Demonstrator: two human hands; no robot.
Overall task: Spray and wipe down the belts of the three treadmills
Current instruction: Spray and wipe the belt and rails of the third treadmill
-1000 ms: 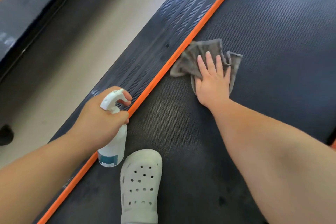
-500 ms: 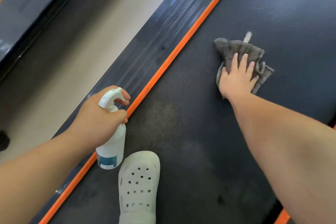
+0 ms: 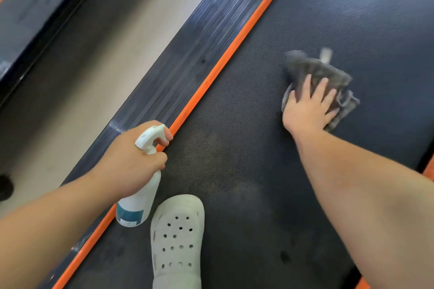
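A black textured treadmill belt (image 3: 258, 124) runs diagonally through the view. My right hand (image 3: 310, 105) presses flat, fingers spread, on a crumpled grey cloth (image 3: 328, 73) in the middle-right of the belt. My left hand (image 3: 131, 162) grips the neck of a white spray bottle (image 3: 138, 204) with a blue label, one finger hooked on its trigger. The bottle hangs over the belt's left edge, by the orange strip (image 3: 223, 61).
A white perforated clog (image 3: 176, 239) stands on the belt just right of the bottle. Left of the orange strip lies the ribbed dark side rail (image 3: 187, 54), then beige floor (image 3: 105, 58), then another treadmill (image 3: 30, 7) at the far left.
My right hand has slid the cloth from beside the orange strip rightward to the middle of the belt. The left hand and bottle have barely moved.
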